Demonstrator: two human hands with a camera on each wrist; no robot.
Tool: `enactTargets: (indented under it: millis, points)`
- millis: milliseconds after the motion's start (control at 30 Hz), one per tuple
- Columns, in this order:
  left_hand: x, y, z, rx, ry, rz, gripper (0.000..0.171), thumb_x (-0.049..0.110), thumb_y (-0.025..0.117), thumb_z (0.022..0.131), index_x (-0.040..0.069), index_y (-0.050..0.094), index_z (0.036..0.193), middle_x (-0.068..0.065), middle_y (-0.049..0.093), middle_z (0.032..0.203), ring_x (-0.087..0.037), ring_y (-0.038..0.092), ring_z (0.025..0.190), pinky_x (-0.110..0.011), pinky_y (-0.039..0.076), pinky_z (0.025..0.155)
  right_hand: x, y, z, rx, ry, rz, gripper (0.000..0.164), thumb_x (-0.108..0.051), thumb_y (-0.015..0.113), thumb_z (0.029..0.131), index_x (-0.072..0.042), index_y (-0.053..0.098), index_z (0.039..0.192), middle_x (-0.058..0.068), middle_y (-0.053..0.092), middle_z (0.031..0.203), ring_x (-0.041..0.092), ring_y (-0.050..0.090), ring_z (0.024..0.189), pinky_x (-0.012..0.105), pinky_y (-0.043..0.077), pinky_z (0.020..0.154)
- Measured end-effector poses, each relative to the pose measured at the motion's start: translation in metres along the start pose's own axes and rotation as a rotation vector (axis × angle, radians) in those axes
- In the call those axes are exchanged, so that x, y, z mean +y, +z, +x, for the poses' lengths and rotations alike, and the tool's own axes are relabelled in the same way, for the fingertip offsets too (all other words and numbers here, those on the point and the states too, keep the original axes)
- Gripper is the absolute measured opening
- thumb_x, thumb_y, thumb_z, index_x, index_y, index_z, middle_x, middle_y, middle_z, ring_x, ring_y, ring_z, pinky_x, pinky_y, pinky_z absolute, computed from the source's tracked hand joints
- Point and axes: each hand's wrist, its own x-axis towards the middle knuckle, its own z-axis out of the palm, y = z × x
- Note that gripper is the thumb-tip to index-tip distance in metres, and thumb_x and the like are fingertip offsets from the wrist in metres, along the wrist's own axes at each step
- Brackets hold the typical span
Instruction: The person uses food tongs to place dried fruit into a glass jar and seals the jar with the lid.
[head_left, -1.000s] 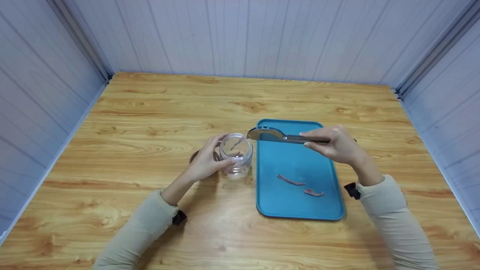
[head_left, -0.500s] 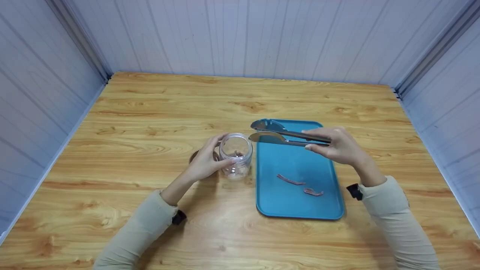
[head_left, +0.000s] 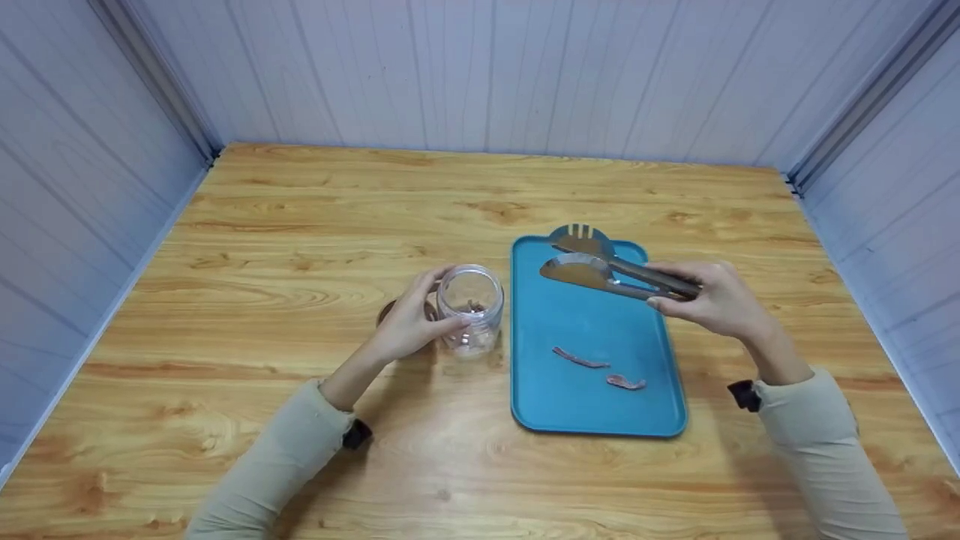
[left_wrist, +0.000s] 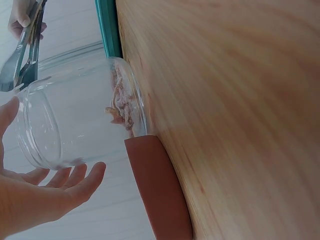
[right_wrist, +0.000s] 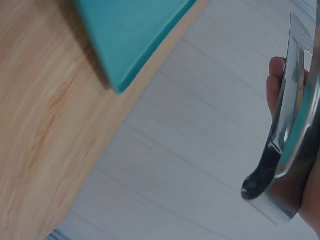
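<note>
Tongs [head_left: 600, 270] made of shiny metal sit in the right hand [head_left: 716, 304], which grips them near the back end where the two arms join. Their two spoon-shaped tips stand a little apart and hold nothing. They hang over the far end of the blue tray [head_left: 652, 420].

Two thin pinkish strips [head_left: 581, 360] lie on the tray, near its front. They look soft, limp and light, so I think they would bend and maybe slip. Pinching one in its middle with the tong tips seems the best way to lift it.

The left hand [head_left: 409, 326] is curled round the side of a clear jar [head_left: 471, 307]. The jar stands with its mouth up on the wooden worktop [head_left: 300, 225], just left of the tray. It looks like glass or hard plastic, so it may be smooth and easy to knock over; holding its side keeps it steady. More pinkish bits [left_wrist: 122, 107] lie at the bottom of the jar. A brown lid [left_wrist: 157, 192] lies right beside the jar, partly behind the left hand.
</note>
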Motion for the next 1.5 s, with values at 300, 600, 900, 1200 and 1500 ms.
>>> enactTargets:
  millis: [300, 600, 900, 1200, 1500]
  points:
    - [-0.004, 0.000, 0.001, 0.005, 0.018, -0.010, 0.074, 0.019, 0.073, 0.073, 0.004, 0.034, 0.133, -0.016, 0.040, 0.121, -0.027, 0.046, 0.086, -0.044, 0.042, 0.074, 0.014, -0.006, -0.025, -0.006, 0.060, -0.034, 0.045, -0.005, 0.074, 0.069, -0.006, 0.061, 0.112, 0.000, 0.059, 0.083, 0.009, 0.045, 0.052, 0.021, 0.037, 0.043]
    - [-0.002, 0.000, 0.001, -0.002, 0.011, 0.016, 0.073, 0.020, 0.072, 0.074, 0.003, 0.033, 0.134, -0.016, 0.040, 0.120, -0.023, 0.047, 0.078, -0.038, 0.043, 0.070, 0.018, -0.006, -0.053, -0.038, 0.014, -0.080, 0.040, -0.011, 0.075, 0.069, -0.005, 0.062, 0.107, -0.008, 0.050, 0.071, 0.006, 0.041, 0.052, 0.020, 0.035, 0.042]
    - [-0.002, 0.000, 0.001, 0.002, -0.002, 0.010, 0.073, 0.021, 0.073, 0.074, 0.005, 0.034, 0.133, -0.016, 0.039, 0.121, -0.023, 0.045, 0.086, -0.043, 0.042, 0.075, 0.018, 0.008, -0.070, -0.105, 0.069, -0.071, 0.041, -0.017, 0.076, 0.069, -0.007, 0.061, 0.106, -0.005, 0.055, 0.081, 0.010, 0.050, 0.064, 0.024, 0.044, 0.050]
    - [-0.002, 0.001, 0.001, 0.002, 0.012, 0.014, 0.073, 0.021, 0.073, 0.074, 0.005, 0.034, 0.133, -0.014, 0.039, 0.121, -0.023, 0.045, 0.087, -0.043, 0.042, 0.074, 0.021, 0.021, -0.079, -0.133, 0.068, -0.089, 0.037, -0.021, 0.076, 0.070, -0.008, 0.061, 0.102, 0.000, 0.059, 0.083, 0.009, 0.053, 0.066, 0.025, 0.045, 0.053]
    - [0.000, 0.000, 0.000, 0.003, 0.011, 0.023, 0.074, 0.025, 0.073, 0.073, 0.004, 0.035, 0.133, -0.017, 0.040, 0.122, -0.028, 0.044, 0.098, -0.046, 0.038, 0.083, 0.021, 0.030, -0.078, -0.179, 0.082, -0.115, 0.033, -0.027, 0.071, 0.074, -0.009, 0.063, 0.100, 0.000, 0.060, 0.083, 0.004, 0.050, 0.061, 0.023, 0.042, 0.050]
